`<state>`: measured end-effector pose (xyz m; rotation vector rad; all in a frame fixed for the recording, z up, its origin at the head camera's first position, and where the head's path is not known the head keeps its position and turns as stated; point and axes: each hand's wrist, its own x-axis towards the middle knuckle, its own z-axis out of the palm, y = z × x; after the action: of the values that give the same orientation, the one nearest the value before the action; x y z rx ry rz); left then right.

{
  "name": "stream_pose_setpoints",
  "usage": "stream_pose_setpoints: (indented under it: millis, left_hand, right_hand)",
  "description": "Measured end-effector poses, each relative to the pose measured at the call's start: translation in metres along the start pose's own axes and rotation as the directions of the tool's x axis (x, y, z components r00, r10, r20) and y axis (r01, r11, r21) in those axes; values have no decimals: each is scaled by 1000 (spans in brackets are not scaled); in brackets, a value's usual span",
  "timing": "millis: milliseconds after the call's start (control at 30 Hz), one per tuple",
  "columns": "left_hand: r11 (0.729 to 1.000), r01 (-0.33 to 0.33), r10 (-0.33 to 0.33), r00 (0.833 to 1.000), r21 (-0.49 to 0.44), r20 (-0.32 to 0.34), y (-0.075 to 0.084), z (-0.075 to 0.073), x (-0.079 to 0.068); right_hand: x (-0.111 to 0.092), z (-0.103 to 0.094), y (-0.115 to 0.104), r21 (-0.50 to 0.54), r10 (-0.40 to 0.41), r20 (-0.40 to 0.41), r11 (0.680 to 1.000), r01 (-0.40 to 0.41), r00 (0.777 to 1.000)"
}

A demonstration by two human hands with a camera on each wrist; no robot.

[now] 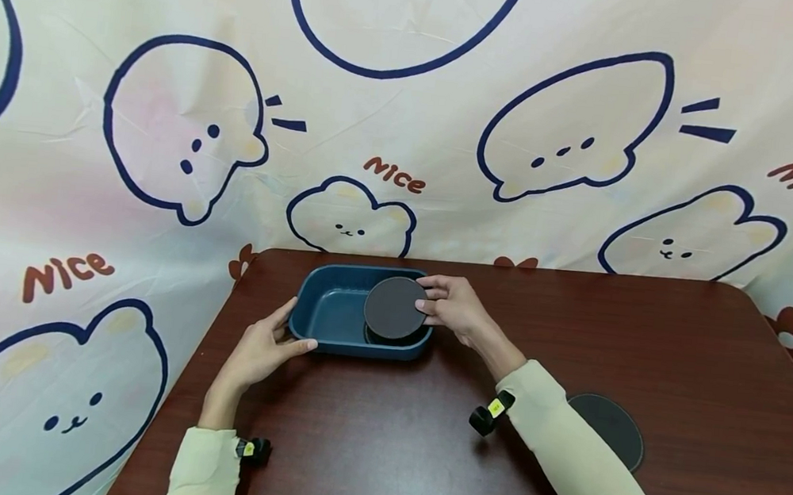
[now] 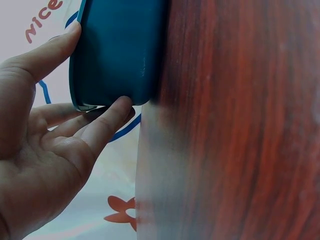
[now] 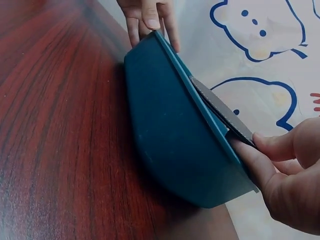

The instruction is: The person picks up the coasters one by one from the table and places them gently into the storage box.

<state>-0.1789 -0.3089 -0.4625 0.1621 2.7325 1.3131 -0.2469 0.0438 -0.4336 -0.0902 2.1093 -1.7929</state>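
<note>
A blue rectangular plastic container (image 1: 333,315) stands near the table's back edge. My left hand (image 1: 264,353) grips its left end, thumb at the front rim and fingers around the outer side; the left wrist view shows this hand (image 2: 55,145) against the end wall. A flat, dark grey round coaster (image 1: 394,308) is over the container's right part, pinched at its right edge between thumb and fingers of my right hand (image 1: 458,311). In the right wrist view the coaster (image 3: 222,111) tilts at rim height. Something dark shows beneath it; I cannot tell what.
Another dark round coaster (image 1: 610,429) lies on the brown wooden table (image 1: 377,445), partly hidden by my right sleeve. Behind the table hangs a pale cloth (image 1: 379,134) printed with blue-outlined cartoon figures.
</note>
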Motion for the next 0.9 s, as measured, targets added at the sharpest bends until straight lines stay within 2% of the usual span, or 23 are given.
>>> stream_pose_setpoints:
  millis: [733,900]
  left_hand:
    - [1000,2,-2,1000,-14,3,0,-1,0]
    - [1000,2,-2,1000,-18,-5,-1,0,0]
  right_hand:
    - [1,7,-4,-114,-10,-30,993,7,1000]
    - [0,6,-5,-134,-14,-4,991,13,1000]
